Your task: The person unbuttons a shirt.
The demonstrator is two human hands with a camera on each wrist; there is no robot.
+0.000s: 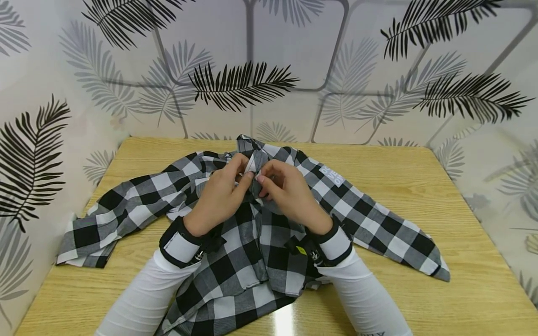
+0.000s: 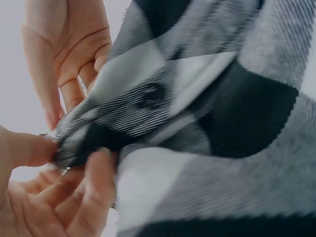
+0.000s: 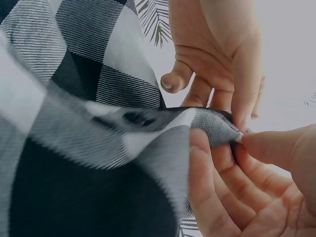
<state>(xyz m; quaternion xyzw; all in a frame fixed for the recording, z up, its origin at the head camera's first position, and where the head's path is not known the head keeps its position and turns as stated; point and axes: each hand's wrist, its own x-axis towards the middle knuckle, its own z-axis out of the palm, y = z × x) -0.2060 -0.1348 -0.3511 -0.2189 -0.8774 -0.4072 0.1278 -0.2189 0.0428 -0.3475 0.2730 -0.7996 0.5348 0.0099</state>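
Note:
A black, grey and white checked shirt (image 1: 235, 252) lies front up, sleeves spread to both sides. My left hand (image 1: 220, 193) pinches the front placket below the collar (image 1: 245, 142) between thumb and fingers. Close beside it, my right hand (image 1: 290, 191) pinches the same strip of cloth, the two thumbs almost meeting. In the left wrist view a dark button (image 2: 150, 95) sits on the placket, a little away from the fingertips. The right wrist view has the folded placket edge (image 3: 215, 127) between the fingers, with both hands around it.
Beneath the shirt is a wood-grain table (image 1: 420, 186), its far edge against a wall (image 1: 294, 116) with a leaf pattern. One shirt sleeve (image 1: 138, 200) reaches the table's left edge; the other sleeve (image 1: 386, 228), with white lettering (image 1: 332, 176), stretches right.

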